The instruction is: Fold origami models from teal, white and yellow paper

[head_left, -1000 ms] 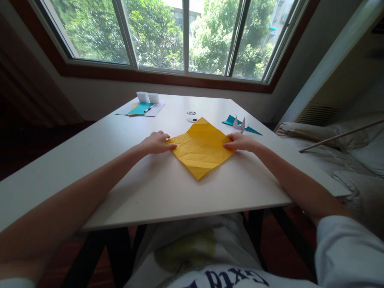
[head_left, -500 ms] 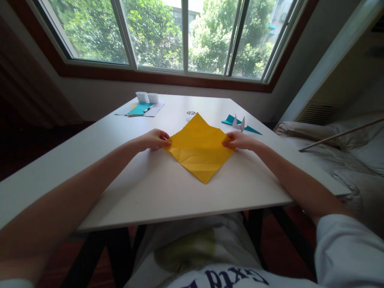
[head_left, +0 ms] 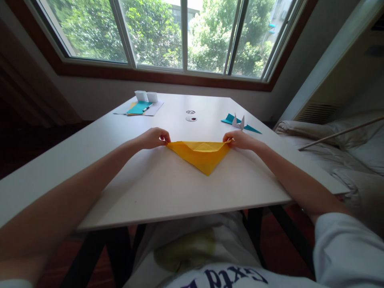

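Note:
A yellow sheet of paper is bent over along a line running from left to right, so it looks like a triangle pointing toward me. Its upper layer bulges and stands apart from the lower one along the far side. My left hand pinches the left corner between thumb and fingers. At the right corner, my right hand holds the paper in the same kind of pinch. Both hands are just above or on the white table; exact contact is hard to tell.
Beyond my right hand lie a teal folded paper plane and a white folded paper piece with upright points. At the back left are teal paper, a pen and small white blocks. A round fitting is set in the tabletop.
The far corner of the yellow paper has come over toward me, turning the diamond into a triangle. Both hands keep their pinch at the side corners, hardly shifted.

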The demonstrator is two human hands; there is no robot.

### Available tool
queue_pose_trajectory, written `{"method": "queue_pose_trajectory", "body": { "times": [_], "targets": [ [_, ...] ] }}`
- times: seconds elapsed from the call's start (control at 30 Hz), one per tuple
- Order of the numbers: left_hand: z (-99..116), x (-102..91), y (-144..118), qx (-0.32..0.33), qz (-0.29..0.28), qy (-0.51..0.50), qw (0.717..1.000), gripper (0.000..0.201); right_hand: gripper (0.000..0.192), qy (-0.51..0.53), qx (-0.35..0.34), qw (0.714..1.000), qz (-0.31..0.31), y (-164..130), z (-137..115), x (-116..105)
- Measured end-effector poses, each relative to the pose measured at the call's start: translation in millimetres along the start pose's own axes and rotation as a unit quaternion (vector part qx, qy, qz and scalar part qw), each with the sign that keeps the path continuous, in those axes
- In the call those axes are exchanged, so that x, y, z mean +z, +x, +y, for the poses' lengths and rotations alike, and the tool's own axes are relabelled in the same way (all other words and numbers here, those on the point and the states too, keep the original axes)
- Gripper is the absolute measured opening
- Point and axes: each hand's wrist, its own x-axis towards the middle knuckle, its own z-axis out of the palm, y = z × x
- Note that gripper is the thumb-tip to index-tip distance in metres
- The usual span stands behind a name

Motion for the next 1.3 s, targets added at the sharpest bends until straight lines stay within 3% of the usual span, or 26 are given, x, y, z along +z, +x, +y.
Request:
{"method": "queue_pose_trajectory", "body": {
  "times": [0.4,0.93,1.07,1.17,1.3],
  "targets": [
    [1,-0.7,-1,0.077,-0.033,0.061,0.995,0.019,0.024,-0.033,-0.014,0.999,-0.023,0,0,-1],
    [0,-0.9,-1,0.098,-0.048,0.089,0.990,0.017,0.027,-0.048,-0.024,0.998,-0.024,-3,-10,-3],
    [14,-5.3,-6,0.097,-0.065,0.132,0.984,0.018,0.031,-0.074,-0.034,0.996,-0.047,-6,-15,-8],
    [31,-6.9,-12,0.060,-0.070,0.195,0.976,0.021,0.033,-0.092,-0.038,0.994,-0.052,-8,-19,-11],
    [48,-3.5,-17,0.044,-0.044,0.266,0.962,0.024,0.031,-0.122,-0.033,0.991,-0.040,-8,-22,-8]
  ]
}}
